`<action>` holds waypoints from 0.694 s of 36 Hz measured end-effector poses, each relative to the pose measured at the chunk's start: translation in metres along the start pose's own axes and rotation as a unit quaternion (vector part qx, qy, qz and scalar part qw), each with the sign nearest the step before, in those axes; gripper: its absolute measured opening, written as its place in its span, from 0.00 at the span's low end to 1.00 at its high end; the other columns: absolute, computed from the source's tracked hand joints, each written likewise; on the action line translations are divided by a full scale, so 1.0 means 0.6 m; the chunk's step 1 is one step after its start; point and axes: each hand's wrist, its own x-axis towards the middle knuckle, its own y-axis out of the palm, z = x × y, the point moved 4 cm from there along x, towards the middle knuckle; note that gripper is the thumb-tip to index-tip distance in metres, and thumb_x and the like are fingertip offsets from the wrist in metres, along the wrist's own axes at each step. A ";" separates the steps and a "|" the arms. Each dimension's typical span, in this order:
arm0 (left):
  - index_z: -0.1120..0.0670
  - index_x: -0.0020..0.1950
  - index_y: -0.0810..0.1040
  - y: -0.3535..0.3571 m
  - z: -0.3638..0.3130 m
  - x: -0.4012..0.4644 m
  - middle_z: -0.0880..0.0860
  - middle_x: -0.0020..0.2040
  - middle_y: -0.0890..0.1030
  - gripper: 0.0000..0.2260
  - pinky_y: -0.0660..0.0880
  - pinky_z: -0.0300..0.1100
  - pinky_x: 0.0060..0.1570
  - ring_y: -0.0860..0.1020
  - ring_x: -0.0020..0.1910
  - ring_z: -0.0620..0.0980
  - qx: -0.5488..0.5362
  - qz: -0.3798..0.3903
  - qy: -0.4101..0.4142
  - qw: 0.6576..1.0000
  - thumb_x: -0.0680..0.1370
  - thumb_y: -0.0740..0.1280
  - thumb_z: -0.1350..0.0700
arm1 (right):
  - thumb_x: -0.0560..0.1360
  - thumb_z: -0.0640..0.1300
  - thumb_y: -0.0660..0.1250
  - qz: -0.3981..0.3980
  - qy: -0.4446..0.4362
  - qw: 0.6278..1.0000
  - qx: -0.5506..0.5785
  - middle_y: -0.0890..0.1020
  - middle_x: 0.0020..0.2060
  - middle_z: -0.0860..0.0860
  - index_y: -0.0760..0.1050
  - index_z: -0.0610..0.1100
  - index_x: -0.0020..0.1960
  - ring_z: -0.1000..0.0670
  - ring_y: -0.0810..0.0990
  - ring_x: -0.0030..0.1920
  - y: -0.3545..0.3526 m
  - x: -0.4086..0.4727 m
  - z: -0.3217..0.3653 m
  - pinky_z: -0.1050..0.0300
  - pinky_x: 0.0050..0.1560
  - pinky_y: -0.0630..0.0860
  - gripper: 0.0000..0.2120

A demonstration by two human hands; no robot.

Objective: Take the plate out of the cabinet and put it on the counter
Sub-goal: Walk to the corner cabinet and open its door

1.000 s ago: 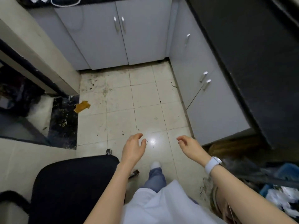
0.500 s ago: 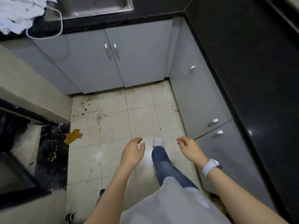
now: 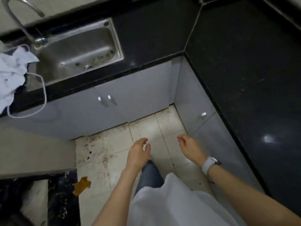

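Hovering over the floor tiles, left hand (image 3: 138, 154) and right hand (image 3: 189, 148) hang loosely open, holding nothing. The plate isn't visible; every cabinet is shut. The right hand sits nearer the right-side cabinet doors (image 3: 195, 101); the doors under the sink (image 3: 78, 46) lie farther ahead, left.

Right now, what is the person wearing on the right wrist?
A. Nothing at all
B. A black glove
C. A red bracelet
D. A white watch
D: a white-strapped watch sits on the wrist just behind the right hand, which hangs open and empty above the tiled floor.
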 end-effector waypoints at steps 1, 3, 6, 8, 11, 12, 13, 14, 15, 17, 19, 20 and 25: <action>0.56 0.65 0.72 -0.003 -0.012 0.028 0.56 0.63 0.77 0.16 0.71 0.43 0.60 0.76 0.60 0.53 0.010 0.010 0.011 1.000 0.79 0.59 0.55 | 0.77 0.38 0.56 -0.012 0.010 1.000 0.005 0.80 0.57 0.40 0.73 0.38 0.60 0.42 0.77 0.58 -0.005 0.018 0.002 0.52 0.59 0.72 0.14; 0.57 0.63 0.74 -0.006 -0.040 0.085 0.57 0.62 0.78 0.14 0.71 0.41 0.57 0.77 0.58 0.54 0.027 0.037 0.040 0.998 0.79 0.59 0.56 | 0.77 0.39 0.56 -0.040 0.040 0.998 0.019 0.81 0.57 0.41 0.74 0.39 0.59 0.43 0.78 0.57 -0.012 0.052 0.001 0.53 0.58 0.72 0.14; 0.58 0.62 0.74 -0.003 -0.086 0.179 0.58 0.61 0.78 0.13 0.68 0.38 0.54 0.76 0.58 0.55 0.053 0.096 0.087 0.990 0.79 0.59 0.57 | 0.76 0.39 0.57 -0.094 0.091 0.991 0.039 0.82 0.53 0.42 0.75 0.40 0.58 0.43 0.80 0.54 -0.016 0.099 -0.010 0.55 0.54 0.73 0.14; 0.56 0.65 0.72 0.006 -0.119 0.243 0.57 0.64 0.76 0.15 0.68 0.38 0.58 0.75 0.61 0.54 0.087 0.146 0.121 0.978 0.79 0.59 0.57 | 0.77 0.39 0.57 -0.138 0.144 0.978 0.062 0.83 0.53 0.41 0.74 0.40 0.59 0.43 0.80 0.54 -0.021 0.123 -0.019 0.62 0.50 0.70 0.14; 0.57 0.67 0.70 0.025 -0.171 0.325 0.58 0.66 0.75 0.16 0.69 0.41 0.61 0.74 0.63 0.55 0.131 0.219 0.182 0.950 0.79 0.59 0.57 | 0.77 0.40 0.56 -0.217 0.260 0.928 0.156 0.81 0.54 0.40 0.72 0.39 0.60 0.41 0.79 0.55 -0.029 0.147 -0.042 0.59 0.53 0.71 0.14; 0.58 0.67 0.70 0.034 -0.188 0.347 0.58 0.66 0.75 0.16 0.69 0.42 0.62 0.73 0.64 0.55 0.139 0.241 0.199 0.940 0.79 0.59 0.57 | 0.77 0.41 0.56 -0.246 0.296 0.899 0.207 0.81 0.55 0.38 0.71 0.39 0.60 0.40 0.79 0.54 -0.029 0.152 -0.052 0.54 0.55 0.72 0.14; 0.58 0.67 0.70 0.043 -0.204 0.366 0.58 0.66 0.74 0.16 0.69 0.43 0.62 0.73 0.63 0.55 0.143 0.261 0.212 0.931 0.79 0.59 0.58 | 0.77 0.41 0.55 -0.276 0.328 0.862 0.272 0.80 0.56 0.36 0.71 0.38 0.60 0.40 0.78 0.52 -0.029 0.156 -0.060 0.51 0.54 0.74 0.13; 0.58 0.66 0.71 0.055 -0.218 0.384 0.58 0.66 0.74 0.16 0.69 0.43 0.62 0.73 0.63 0.55 0.149 0.276 0.226 0.922 0.79 0.59 0.58 | 0.78 0.40 0.54 -0.309 0.353 0.810 0.352 0.79 0.57 0.35 0.69 0.38 0.60 0.41 0.78 0.50 -0.028 0.159 -0.068 0.50 0.51 0.75 0.13; 0.57 0.66 0.71 0.069 -0.231 0.402 0.58 0.66 0.75 0.16 0.69 0.44 0.63 0.74 0.63 0.55 0.157 0.292 0.240 0.913 0.79 0.59 0.57 | 0.78 0.40 0.54 -0.341 0.372 0.745 0.436 0.78 0.57 0.34 0.68 0.37 0.60 0.40 0.77 0.50 -0.026 0.163 -0.076 0.51 0.49 0.75 0.13; 0.56 0.66 0.71 0.106 -0.250 0.431 0.56 0.65 0.75 0.16 0.71 0.47 0.64 0.74 0.62 0.54 0.178 0.323 0.257 0.893 0.78 0.59 0.57 | 0.79 0.40 0.53 -0.388 0.390 0.608 0.572 0.76 0.60 0.35 0.66 0.37 0.62 0.36 0.76 0.55 -0.023 0.168 -0.089 0.47 0.54 0.75 0.14; 0.55 0.66 0.70 0.146 -0.263 0.444 0.56 0.65 0.75 0.16 0.71 0.48 0.64 0.74 0.62 0.54 0.189 0.357 0.259 0.877 0.78 0.59 0.56 | 0.79 0.40 0.54 -0.429 0.381 0.501 0.648 0.74 0.63 0.37 0.63 0.37 0.66 0.37 0.74 0.61 -0.024 0.174 -0.104 0.45 0.60 0.73 0.17; 0.55 0.67 0.70 0.167 -0.267 0.446 0.56 0.66 0.75 0.17 0.71 0.48 0.65 0.74 0.62 0.54 0.192 0.374 0.257 0.870 0.78 0.59 0.56 | 0.78 0.39 0.54 -0.450 0.367 0.457 0.674 0.72 0.65 0.38 0.61 0.38 0.68 0.38 0.73 0.62 -0.024 0.175 -0.114 0.46 0.60 0.72 0.18; 0.53 0.73 0.59 0.267 -0.283 0.424 0.54 0.73 0.64 0.22 0.63 0.45 0.68 0.66 0.70 0.54 0.186 0.478 0.219 0.830 0.79 0.58 0.56 | 0.77 0.33 0.52 -0.500 0.306 0.391 0.710 0.65 0.71 0.41 0.49 0.45 0.74 0.41 0.70 0.66 -0.038 0.178 -0.151 0.45 0.64 0.71 0.27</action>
